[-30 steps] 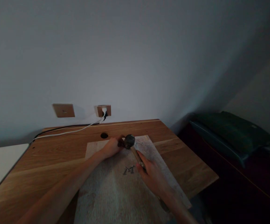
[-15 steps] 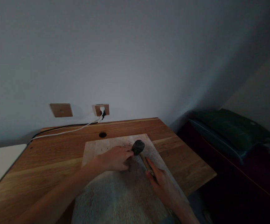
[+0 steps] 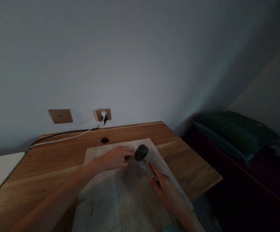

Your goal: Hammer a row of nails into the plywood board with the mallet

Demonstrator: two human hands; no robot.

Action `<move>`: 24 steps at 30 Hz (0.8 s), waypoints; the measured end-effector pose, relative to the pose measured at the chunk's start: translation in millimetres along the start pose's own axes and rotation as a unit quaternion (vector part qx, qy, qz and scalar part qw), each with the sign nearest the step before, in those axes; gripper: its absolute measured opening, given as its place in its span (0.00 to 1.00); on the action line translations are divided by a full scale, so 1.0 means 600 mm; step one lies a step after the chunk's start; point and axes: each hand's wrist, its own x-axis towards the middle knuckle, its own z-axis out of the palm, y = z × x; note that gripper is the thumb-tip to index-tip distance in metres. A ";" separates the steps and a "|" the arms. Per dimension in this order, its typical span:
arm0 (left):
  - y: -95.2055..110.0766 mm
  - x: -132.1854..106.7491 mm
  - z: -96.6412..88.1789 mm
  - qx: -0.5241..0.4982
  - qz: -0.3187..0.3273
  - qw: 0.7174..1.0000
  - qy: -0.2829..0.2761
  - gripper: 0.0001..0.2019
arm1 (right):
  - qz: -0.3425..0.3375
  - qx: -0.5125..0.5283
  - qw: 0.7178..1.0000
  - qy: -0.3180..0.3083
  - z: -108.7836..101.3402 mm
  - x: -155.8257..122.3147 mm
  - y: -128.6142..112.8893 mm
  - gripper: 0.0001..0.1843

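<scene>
My right hand [image 3: 165, 185] is wrapped round the wooden handle of a hammer [image 3: 142, 152]. Its dark, rounded head is above the far part of a pale, worn wooden board [image 3: 120, 203]. Just left of the head, my left hand [image 3: 118, 157] has its fingers curled together in a pinch above the board. Whatever those fingers hold is too small and dark to make out. Faint dark marks show on the board below the left hand.
The board lies on a wooden desk [image 3: 193, 167] against a wall. White and black cables [image 3: 69, 138] run from a wall socket [image 3: 106, 114] along the desk's back edge. A round cable hole [image 3: 104, 140] is behind the board. To the right lies a green cushion [image 3: 248, 132].
My left hand has drawn slightly up and left from the hammer head, its fingers now more curled. The hammer stays in my right hand, and the view has shifted a little.
</scene>
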 end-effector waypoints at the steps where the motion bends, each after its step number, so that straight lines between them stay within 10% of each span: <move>1: -0.014 0.000 -0.008 -0.013 -0.018 1.000 0.013 0.11 | 0.001 -0.002 1.000 0.000 0.000 0.000 0.000 0.32; 9: -0.103 -0.025 0.004 -0.085 -0.128 0.982 0.112 0.09 | -0.005 0.032 0.999 0.013 0.002 0.001 -0.001 0.32; 24: -0.098 -0.030 0.010 -0.010 -0.105 0.988 0.117 0.11 | -0.002 0.001 1.000 0.031 0.003 -0.002 0.001 0.31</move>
